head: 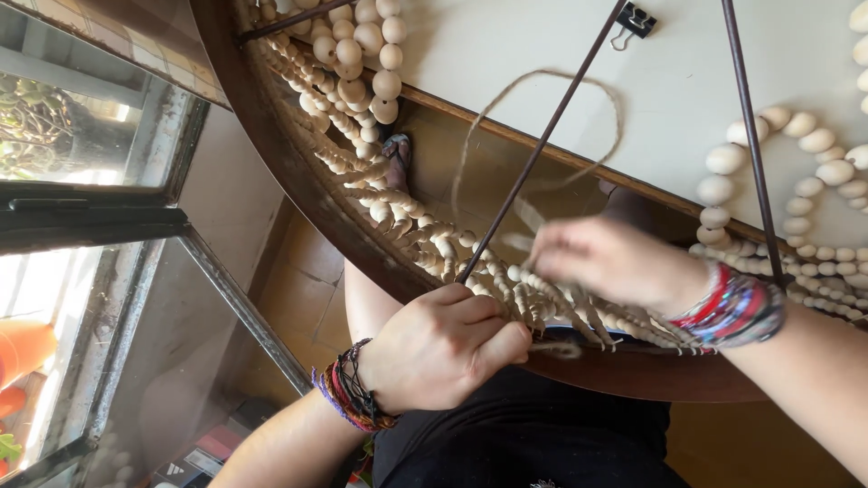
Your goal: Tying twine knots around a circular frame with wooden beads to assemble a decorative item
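A home craft corner, by the look of it: tiled floor (pixel 307 289) at six o'clock, window frame (pixel 99 217) with potted plants (pixel 27 117) at nine, wooden beads (pixel 362 45) strung across a white tabletop (pixel 669 81) at twelve.

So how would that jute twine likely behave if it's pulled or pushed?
The twine probably goes floppy: it hangs in a loose loop above the right hand. Likely light and fuzzy enough to grip; the left hand pinches a strand.

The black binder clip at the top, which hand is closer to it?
Right. The right hand is below the binder clip, just right of the rod; the left hand is lower still, fisted at the wooden hoop.
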